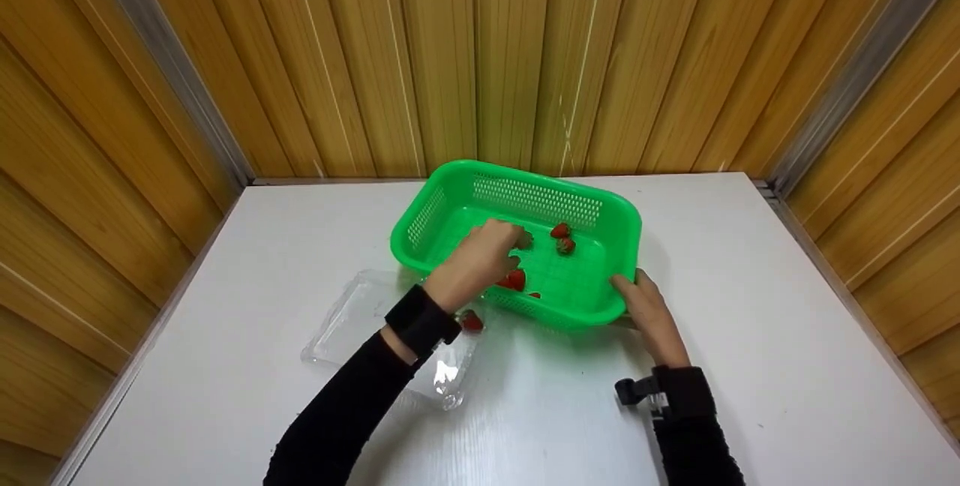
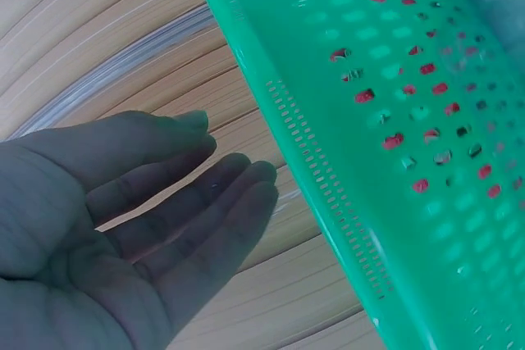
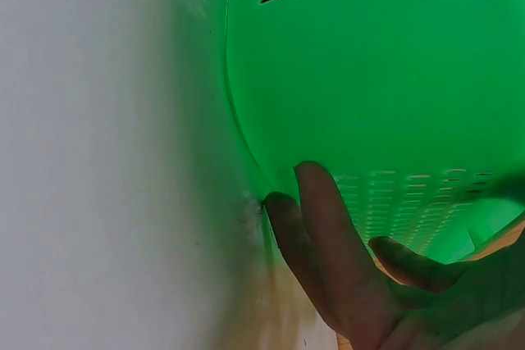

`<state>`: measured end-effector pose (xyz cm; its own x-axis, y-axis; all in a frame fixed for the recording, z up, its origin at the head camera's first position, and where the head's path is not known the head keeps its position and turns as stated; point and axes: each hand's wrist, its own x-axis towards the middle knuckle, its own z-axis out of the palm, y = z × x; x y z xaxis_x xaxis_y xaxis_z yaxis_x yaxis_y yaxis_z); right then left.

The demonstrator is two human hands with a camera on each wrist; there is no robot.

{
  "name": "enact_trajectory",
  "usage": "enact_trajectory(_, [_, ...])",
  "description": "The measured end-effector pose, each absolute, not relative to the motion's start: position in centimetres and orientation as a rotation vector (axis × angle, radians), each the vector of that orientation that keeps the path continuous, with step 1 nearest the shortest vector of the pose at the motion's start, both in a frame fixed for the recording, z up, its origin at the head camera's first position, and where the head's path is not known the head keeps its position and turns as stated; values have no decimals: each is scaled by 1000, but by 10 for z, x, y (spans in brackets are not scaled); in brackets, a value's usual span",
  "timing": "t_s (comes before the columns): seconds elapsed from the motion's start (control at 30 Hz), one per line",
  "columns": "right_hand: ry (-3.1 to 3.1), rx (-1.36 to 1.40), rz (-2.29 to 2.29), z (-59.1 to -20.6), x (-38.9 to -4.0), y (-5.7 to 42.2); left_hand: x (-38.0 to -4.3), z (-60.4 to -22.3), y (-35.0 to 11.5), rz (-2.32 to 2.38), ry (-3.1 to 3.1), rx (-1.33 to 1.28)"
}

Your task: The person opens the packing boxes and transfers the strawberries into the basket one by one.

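Observation:
A green plastic basket [image 1: 525,178] with perforated sides stands toward the back of the table. Several red strawberries [image 1: 565,246] lie in it, some at its near wall partly hidden by my left hand. That hand [image 1: 486,250] hangs over the basket with fingers loosely bent; in the left wrist view nothing is between thumb and fingers. My right hand [image 1: 651,313] grips the basket's right end, thumb over the rim and fingers on the outside wall. By my left wrist, a strawberry [image 1: 471,322] lies at the clear plastic container [image 1: 352,325]; whether inside or on it, I cannot tell.
The basket stands on a white table [image 1: 187,336]. Wood-patterned panels [image 1: 510,58] rise behind the table and at both sides. My left forearm crosses above the clear container and hides part of it.

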<state>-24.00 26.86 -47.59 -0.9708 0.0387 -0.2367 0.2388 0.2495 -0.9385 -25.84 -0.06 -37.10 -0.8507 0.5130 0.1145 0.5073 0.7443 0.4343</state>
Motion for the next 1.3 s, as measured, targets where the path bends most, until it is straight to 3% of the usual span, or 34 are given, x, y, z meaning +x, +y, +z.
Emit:
enact_trajectory(0.53, [2375,244,-1802,-472,-242,269,-212,-390,-51,629,2907,843])
enact_trajectory(0.9, [2347,272,-1820,-475,-242,266,-214,-429,-63,564,2745,812])
enact_trajectory(1.3, [2356,268,-1798,-475,-243,267,-211,-423,-70,495,2716,846])
